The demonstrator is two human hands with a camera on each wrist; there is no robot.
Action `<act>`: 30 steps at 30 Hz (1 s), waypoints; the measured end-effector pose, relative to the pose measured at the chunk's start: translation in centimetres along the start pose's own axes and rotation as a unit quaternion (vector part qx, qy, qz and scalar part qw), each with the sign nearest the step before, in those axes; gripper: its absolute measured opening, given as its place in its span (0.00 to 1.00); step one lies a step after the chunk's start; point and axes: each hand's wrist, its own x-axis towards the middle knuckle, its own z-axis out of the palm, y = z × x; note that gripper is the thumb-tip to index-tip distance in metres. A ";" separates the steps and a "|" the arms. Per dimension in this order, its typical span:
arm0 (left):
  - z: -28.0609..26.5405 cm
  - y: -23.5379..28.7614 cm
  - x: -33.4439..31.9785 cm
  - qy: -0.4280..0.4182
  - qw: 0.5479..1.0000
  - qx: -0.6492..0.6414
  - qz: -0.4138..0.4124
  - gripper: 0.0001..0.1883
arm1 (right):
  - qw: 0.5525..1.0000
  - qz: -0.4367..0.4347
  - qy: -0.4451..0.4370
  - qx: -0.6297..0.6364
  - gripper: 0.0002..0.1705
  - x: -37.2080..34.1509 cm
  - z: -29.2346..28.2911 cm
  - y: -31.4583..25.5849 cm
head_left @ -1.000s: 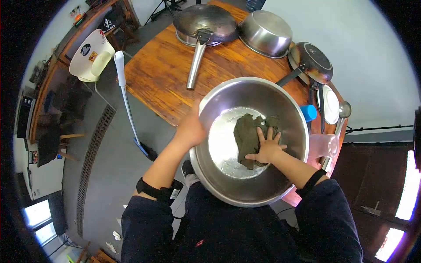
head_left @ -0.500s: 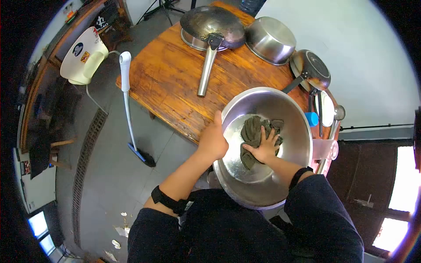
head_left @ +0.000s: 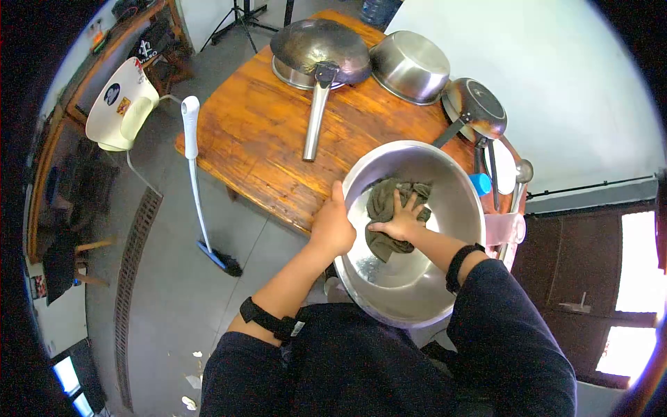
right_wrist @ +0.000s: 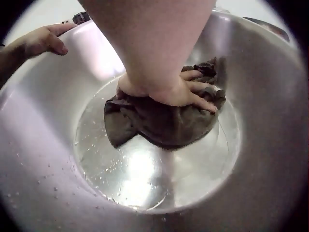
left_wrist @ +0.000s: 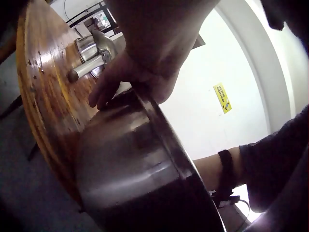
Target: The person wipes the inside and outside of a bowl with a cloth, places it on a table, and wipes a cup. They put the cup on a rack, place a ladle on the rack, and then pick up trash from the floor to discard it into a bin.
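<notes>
A large steel basin [head_left: 445,271] is tilted toward the person at the table's near edge. The left hand [head_left: 333,226] grips its left rim, thumb over the edge; the left wrist view shows that hand [left_wrist: 140,77] with its fingers down the outer wall of the basin [left_wrist: 130,159]. On the basin's bottom lies a crumpled dark green cloth [head_left: 381,201]. The right hand [head_left: 403,221] presses on it with fingers spread. In the right wrist view the cloth [right_wrist: 169,125] bunches under the palm of the right hand [right_wrist: 169,92], and water drops dot the metal.
On the wooden table [head_left: 257,132] stand a wok [head_left: 319,48] with its handle toward the person, an upturned steel bowl [head_left: 411,66], a frying pan [head_left: 483,108], a blue cup [head_left: 480,184] and a pink translucent container [head_left: 504,229]. A long-handled brush [head_left: 194,174] is left of the table.
The basin, with both hands on it, has shifted right and slightly down in the head view. The cloth is more bunched under the right hand. The head view has also shifted.
</notes>
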 end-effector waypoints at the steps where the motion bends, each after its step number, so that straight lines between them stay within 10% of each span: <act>1: -0.2 0.2 -0.1 -0.005 1.000 0.004 -0.005 0.38 | 1.000 -0.010 0.006 0.011 0.65 0.4 0.2 -0.1; 8: -0.3 0.8 -0.4 0.011 0.999 0.027 -0.032 0.37 | 0.970 -0.228 0.005 -0.082 0.54 -1.0 1.8 -2.8; 15: 0.5 0.4 -0.5 0.073 0.997 -0.002 -0.007 0.34 | 0.842 -0.516 -0.120 -0.106 0.38 -5.7 3.2 0.9; 18: 1.4 -0.7 0.2 0.087 0.996 -0.018 0.020 0.33 | 0.835 -0.475 -0.277 0.021 0.37 -5.4 4.6 3.9; 24: 0.9 -0.1 0.4 0.045 0.998 0.032 0.006 0.34 | 0.881 -0.282 -0.363 -0.115 0.31 -4.9 2.7 6.8; 30: 0.4 0.3 0.3 0.013 0.999 0.035 0.004 0.36 | 0.847 -0.320 -0.222 -0.361 0.17 -0.3 2.7 11.2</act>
